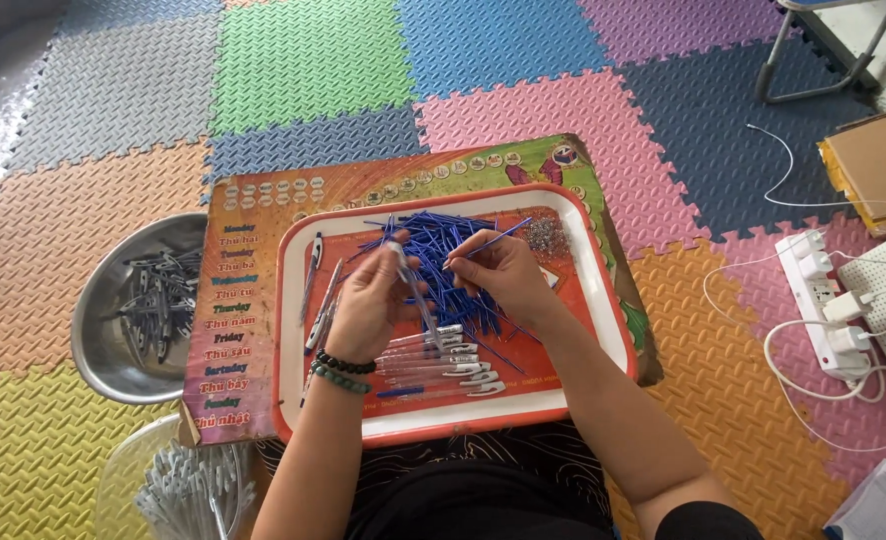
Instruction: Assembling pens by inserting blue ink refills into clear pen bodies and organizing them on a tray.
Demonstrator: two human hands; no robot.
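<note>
My left hand (368,300) holds a clear pen barrel (410,280) upright over a red and white tray (293,330). My right hand (503,272) pinches a thin blue ink refill (493,240), its tip close to the barrel. Beneath both hands lies a heap of blue refills (433,232). Several assembled clear pens (438,362) lie in a row near the tray's front edge. A few more pens (315,290) lie along the tray's left side. A small pile of metal springs (545,235) sits at the tray's far right.
The tray rests on a colourful printed board (253,210) over foam floor mats. A metal bowl (103,340) of dark pen parts stands at the left, a clear container (178,485) of white parts at the lower left. A power strip (823,300) with cables lies right.
</note>
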